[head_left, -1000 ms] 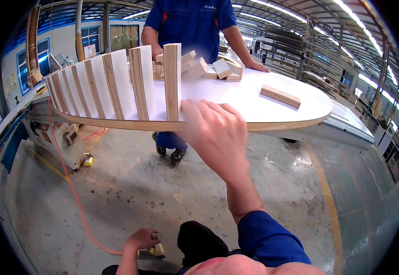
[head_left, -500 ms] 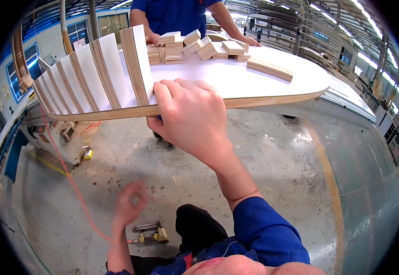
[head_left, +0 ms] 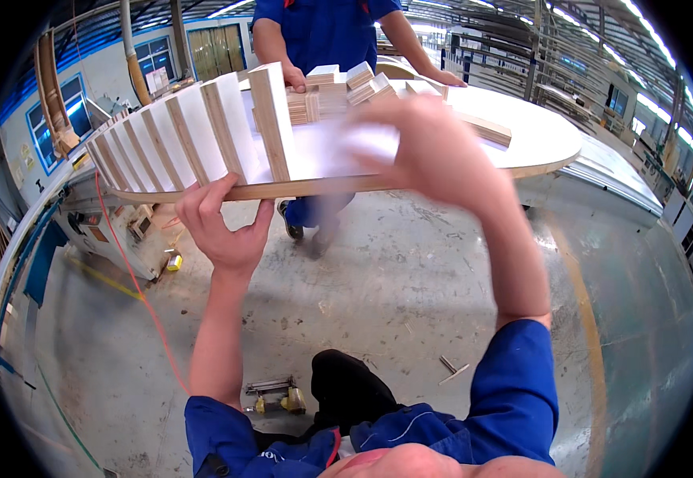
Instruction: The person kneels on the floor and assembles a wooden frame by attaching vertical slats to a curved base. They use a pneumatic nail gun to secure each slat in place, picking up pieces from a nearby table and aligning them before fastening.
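Note:
My left hand [head_left: 223, 223] grips the near edge of a long white-topped board [head_left: 538, 131] with rounded ends, thumb below the edge and fingers against it. Beside it, a row of white-faced plywood pieces [head_left: 225, 131] stands on edge along the board's left part. The nearest upright plywood piece [head_left: 273, 123] is the tallest-looking. My right hand [head_left: 438, 151], blurred by motion, hovers over the board with thumb and fingers apart and nothing visible between them. Behind it lie loose plywood blocks [head_left: 326, 99], partly hidden. One long plywood strip [head_left: 486, 129] lies to their right.
A co-worker in blue [head_left: 323, 36] stands across the board, hands at its far side. On the floor lie a yellow-and-metal air tool [head_left: 279, 396], a red hose [head_left: 143, 295] and small wood scraps [head_left: 452, 370]. A machine [head_left: 103, 231] stands left.
My right hand has let go of the board's near edge and moved right, above the top. My left hand has risen from low by my knee to the edge. The view has shifted slightly.

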`<state>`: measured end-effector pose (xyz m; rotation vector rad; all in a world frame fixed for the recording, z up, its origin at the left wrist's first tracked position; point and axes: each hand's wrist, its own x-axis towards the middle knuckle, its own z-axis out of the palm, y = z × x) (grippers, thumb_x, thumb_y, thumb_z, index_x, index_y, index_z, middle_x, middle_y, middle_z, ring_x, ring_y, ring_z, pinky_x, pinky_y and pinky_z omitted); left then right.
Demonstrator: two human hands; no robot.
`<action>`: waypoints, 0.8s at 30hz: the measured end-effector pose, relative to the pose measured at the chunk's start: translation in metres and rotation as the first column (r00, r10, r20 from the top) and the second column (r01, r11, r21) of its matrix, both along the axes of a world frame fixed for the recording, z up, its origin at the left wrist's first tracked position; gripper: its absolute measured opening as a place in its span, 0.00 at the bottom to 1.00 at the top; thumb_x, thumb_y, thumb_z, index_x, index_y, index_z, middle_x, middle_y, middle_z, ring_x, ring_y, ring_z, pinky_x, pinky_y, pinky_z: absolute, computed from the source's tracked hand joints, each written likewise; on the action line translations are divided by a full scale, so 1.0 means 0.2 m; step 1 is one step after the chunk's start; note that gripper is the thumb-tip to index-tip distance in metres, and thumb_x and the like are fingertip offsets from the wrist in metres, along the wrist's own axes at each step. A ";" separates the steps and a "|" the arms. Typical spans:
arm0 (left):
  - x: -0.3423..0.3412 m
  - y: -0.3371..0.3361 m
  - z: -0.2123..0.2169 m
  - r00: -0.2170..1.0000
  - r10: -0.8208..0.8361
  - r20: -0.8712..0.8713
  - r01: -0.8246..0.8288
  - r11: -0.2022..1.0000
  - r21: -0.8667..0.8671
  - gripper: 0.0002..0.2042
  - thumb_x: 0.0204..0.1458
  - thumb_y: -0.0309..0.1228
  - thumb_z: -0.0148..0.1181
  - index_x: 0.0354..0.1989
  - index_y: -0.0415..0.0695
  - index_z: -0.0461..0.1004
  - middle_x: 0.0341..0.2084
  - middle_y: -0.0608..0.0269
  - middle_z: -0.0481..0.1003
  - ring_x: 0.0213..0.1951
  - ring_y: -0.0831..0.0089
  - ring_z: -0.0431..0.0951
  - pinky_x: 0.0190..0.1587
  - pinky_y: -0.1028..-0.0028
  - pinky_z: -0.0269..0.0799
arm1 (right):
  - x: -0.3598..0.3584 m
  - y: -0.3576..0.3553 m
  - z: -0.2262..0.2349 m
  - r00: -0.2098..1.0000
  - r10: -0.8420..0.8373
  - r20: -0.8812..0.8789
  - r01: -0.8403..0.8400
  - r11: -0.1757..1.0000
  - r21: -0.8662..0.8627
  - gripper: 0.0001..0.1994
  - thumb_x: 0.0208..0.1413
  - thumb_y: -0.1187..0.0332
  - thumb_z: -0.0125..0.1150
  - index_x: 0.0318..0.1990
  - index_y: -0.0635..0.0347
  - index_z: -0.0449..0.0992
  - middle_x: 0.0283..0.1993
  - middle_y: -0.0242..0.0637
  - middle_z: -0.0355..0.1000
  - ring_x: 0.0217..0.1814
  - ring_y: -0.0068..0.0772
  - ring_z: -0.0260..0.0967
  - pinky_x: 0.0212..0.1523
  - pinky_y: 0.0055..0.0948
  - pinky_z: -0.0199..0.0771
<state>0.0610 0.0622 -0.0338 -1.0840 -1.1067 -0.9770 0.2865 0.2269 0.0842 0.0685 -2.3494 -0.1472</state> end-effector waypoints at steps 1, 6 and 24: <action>0.01 0.02 0.00 0.998 -0.054 0.043 0.054 0.998 0.010 0.33 0.32 0.29 0.83 0.51 0.47 0.73 0.43 0.63 0.74 0.47 0.60 0.71 0.50 0.58 0.66 | 0.00 0.06 0.10 0.991 -0.104 -0.089 0.110 0.992 0.065 0.12 0.60 0.63 0.68 0.46 0.59 0.86 0.41 0.44 0.84 0.41 0.38 0.84 0.48 0.36 0.84; 0.01 0.05 0.00 0.974 -0.178 0.138 0.173 0.984 0.051 0.33 0.28 0.28 0.85 0.48 0.45 0.74 0.41 0.63 0.74 0.45 0.59 0.72 0.49 0.60 0.67 | -0.32 0.46 0.41 0.971 -0.238 0.026 0.235 0.969 0.073 0.14 0.66 0.62 0.62 0.53 0.59 0.84 0.53 0.46 0.81 0.53 0.45 0.81 0.55 0.36 0.82; 0.04 0.01 0.00 0.974 -0.152 0.168 0.145 0.988 0.056 0.33 0.28 0.25 0.84 0.47 0.45 0.74 0.40 0.61 0.74 0.44 0.59 0.74 0.49 0.61 0.69 | -0.80 0.87 0.38 0.756 -0.551 0.352 0.411 0.819 0.401 0.15 0.59 0.58 0.61 0.40 0.59 0.87 0.38 0.41 0.83 0.45 0.45 0.82 0.48 0.41 0.82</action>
